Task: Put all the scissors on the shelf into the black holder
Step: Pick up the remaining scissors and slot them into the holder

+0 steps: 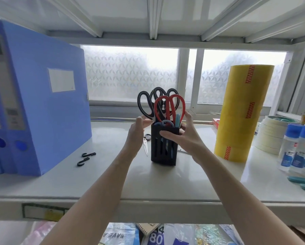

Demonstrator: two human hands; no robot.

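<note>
Far to the left of both hands stand the blue file boxes (42,103) on the shelf (95,183), with two black hooks (86,159) lying between them and the left forearm. The left hand (136,133) is raised just left of the black holder (164,147), fingers loosely spread and gripping nothing, fingertips near the black-handled scissors (144,105) that stand in the holder. Just right of that hand's wrist, small silver scissors (146,144) lie flat on the shelf beside the holder. The red-handled scissors (169,106) rise from the holder between the two hands. The right hand (181,135) wraps the holder's upper edge, thumb across the front, fingers behind. Another blade tip shows under that hand. Right of it stand yellow tape rolls (243,112), white tape rolls (270,135) and glue bottles (300,147).
</note>
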